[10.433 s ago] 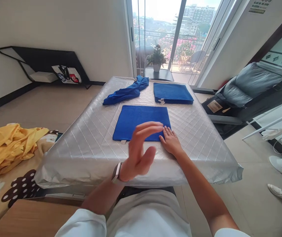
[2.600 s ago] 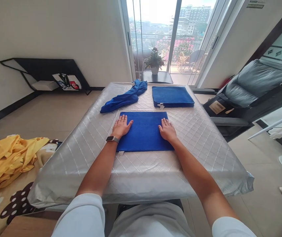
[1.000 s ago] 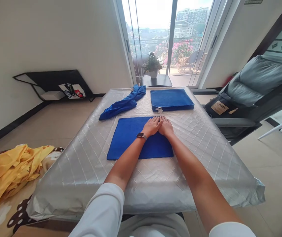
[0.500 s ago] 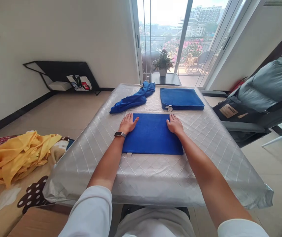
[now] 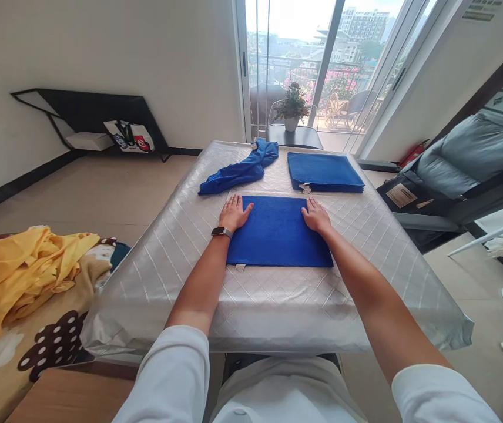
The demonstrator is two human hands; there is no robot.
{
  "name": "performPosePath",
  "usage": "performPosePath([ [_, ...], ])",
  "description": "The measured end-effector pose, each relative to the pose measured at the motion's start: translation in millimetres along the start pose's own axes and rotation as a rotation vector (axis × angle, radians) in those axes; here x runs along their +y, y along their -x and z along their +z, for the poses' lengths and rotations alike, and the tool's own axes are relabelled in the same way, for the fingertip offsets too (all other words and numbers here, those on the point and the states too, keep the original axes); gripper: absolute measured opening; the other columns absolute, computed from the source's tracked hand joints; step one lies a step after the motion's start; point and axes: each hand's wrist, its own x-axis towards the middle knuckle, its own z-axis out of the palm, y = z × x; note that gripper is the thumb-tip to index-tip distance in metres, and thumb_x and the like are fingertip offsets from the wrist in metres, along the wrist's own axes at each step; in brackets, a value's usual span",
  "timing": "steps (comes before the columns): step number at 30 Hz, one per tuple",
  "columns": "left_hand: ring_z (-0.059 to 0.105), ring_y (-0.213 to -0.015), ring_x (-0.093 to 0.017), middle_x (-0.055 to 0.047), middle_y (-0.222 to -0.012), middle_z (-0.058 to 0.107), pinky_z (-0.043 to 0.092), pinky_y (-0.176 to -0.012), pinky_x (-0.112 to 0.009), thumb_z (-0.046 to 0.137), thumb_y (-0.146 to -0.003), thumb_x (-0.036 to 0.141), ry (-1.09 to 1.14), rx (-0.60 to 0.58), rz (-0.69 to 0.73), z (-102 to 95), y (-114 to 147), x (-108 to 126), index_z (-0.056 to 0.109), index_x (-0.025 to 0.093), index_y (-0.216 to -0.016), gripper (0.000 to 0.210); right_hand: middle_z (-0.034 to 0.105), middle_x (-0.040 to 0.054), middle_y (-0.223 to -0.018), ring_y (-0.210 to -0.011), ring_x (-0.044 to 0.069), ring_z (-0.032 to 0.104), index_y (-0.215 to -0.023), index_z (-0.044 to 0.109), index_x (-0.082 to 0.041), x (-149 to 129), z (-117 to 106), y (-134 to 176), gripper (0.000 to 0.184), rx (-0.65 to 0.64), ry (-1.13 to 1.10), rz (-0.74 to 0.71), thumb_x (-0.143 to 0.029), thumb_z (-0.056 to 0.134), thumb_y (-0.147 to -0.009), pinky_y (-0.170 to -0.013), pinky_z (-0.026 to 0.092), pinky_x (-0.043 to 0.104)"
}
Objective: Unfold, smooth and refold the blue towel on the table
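Observation:
A blue towel [image 5: 280, 235] lies flat as a rectangle on the silver table cover [image 5: 176, 235], a small white tag showing at its near edge. My left hand [image 5: 234, 214] rests flat over its far left corner, fingers stretched out and thumb apart. On the far right corner lies my right hand [image 5: 317, 217], also flat with fingers extended. Beyond it, toward the right, sits a neat stack of folded blue towels [image 5: 324, 171] with a white tag. A crumpled blue towel [image 5: 240, 169] stretches slantwise across the far left of the table.
A yellow cloth [image 5: 26, 270] is heaped at the left, above a cardboard box [image 5: 70, 395]. To the right stands a grey padded chair [image 5: 458, 161]. Past the table's far edge, a potted plant [image 5: 292, 108] stands on a chair before the glass door.
The view has shifted slightly. Both hands stay flat at the towel's far corners, and the towels look unchanged on the table.

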Motion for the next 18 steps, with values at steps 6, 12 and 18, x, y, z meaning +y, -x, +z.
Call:
performPosePath([
  [6, 0.019, -0.161, -0.029, -0.019, -0.173, 0.021, 0.014, -0.131, -0.043, 0.016, -0.103, 0.065, -0.005, 0.007, -0.006, 1.8, -1, 1, 0.025, 0.003, -0.165, 0.088, 0.027, 0.0126, -0.173, -0.161, 0.022, 0.02, -0.165, 0.029, -0.005, -6, -8, 15, 0.064, 0.07, 0.049, -0.035, -0.033, 0.024, -0.108, -0.131, 0.012, 0.041],
  [12, 0.02, -0.161, -0.029, -0.019, -0.173, 0.022, 0.014, -0.131, -0.043, 0.016, -0.103, 0.066, -0.018, 0.022, -0.005, 2.3, -1, 1, 0.025, 0.001, -0.165, 0.09, 0.018, 0.0109, -0.175, -0.162, 0.023, 0.016, -0.167, 0.024, -0.008, -1, -1, 47, 0.069, -0.045, 0.039, -0.027, -0.046, 0.02, -0.109, -0.131, 0.014, 0.042],
  [18, 0.022, -0.161, -0.028, -0.019, -0.173, 0.024, 0.016, -0.131, -0.042, 0.013, -0.105, 0.064, -0.063, 0.004, -0.008, 0.1, 4, 1, 0.026, 0.002, -0.165, 0.087, 0.017, 0.0104, -0.175, -0.162, 0.023, 0.014, -0.168, 0.023, -0.009, 2, 6, 55, 0.071, -0.063, 0.024, -0.022, -0.049, 0.02, -0.11, -0.131, 0.013, 0.042],
])
